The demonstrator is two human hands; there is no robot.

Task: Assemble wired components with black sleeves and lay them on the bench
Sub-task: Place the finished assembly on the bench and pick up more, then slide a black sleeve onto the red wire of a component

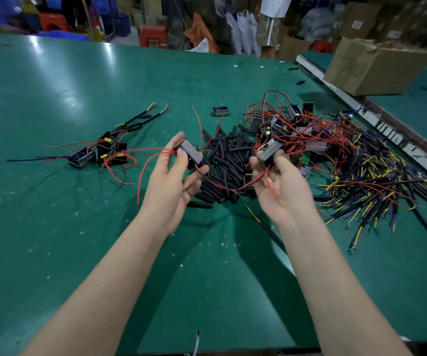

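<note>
Above the green bench point(79, 240), the left hand point(173, 181) grips one small grey boxed component point(190, 154) and the right hand point(281, 186) grips another point(270, 150), red wires trailing. Black sleeves point(229, 160) lie heaped between them. A cardboard box point(371, 68) stands far right; its contents are hidden and its printing is unreadable.

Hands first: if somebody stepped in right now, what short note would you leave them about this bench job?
Left hand grips one small box component with red wires; right hand grips another.
Black sleeves are piled mid-bench, unassembled components behind them, loose cables at right.
Done: a few sleeved assemblies lie at left.
Left: most of the pile.
</note>
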